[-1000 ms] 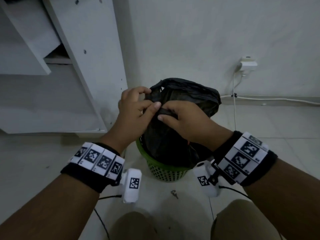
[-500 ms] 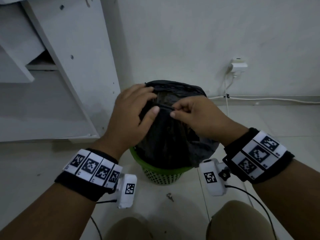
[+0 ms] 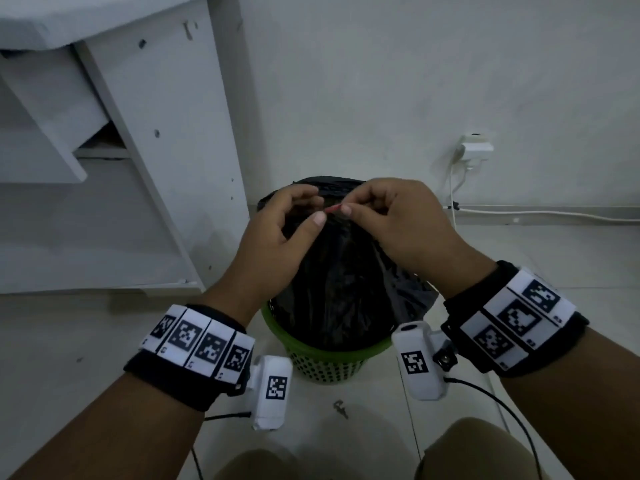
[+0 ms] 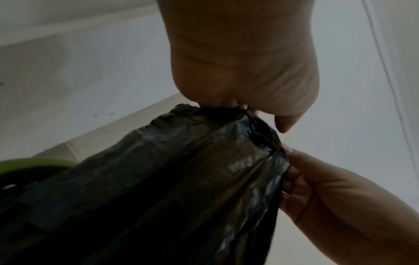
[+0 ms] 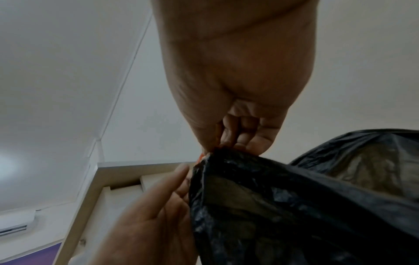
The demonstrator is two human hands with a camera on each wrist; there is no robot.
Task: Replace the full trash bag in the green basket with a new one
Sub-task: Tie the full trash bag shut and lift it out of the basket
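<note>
A green perforated basket [image 3: 329, 362] stands on the floor with a full black trash bag [image 3: 346, 289] rising out of it. Both hands meet at the bag's gathered top. My left hand [image 3: 313, 208] curls round the bunched top edge; in the left wrist view its fingers [image 4: 226, 104] dig into the bag [image 4: 158, 179]. My right hand [image 3: 347, 206] pinches a thin red drawstring [image 3: 333, 209] together with the bag's edge. The right wrist view shows that string [image 5: 200, 157] at the pinch, above the bag [image 5: 294, 206]. The basket's rim [image 4: 34, 164] peeks in low on the left.
A white cabinet [image 3: 156, 168] stands close on the basket's left. On the wall at the right is a plugged-in adapter [image 3: 478, 147], with a white cable [image 3: 536, 213] running along the skirting. A small metal piece [image 3: 341, 408] lies on the tiles before my knees.
The bag's top has been gathered and drawn upward. My right hand went from pinching a black fold to pinching a red drawstring. My left hand's fingers have curled in.
</note>
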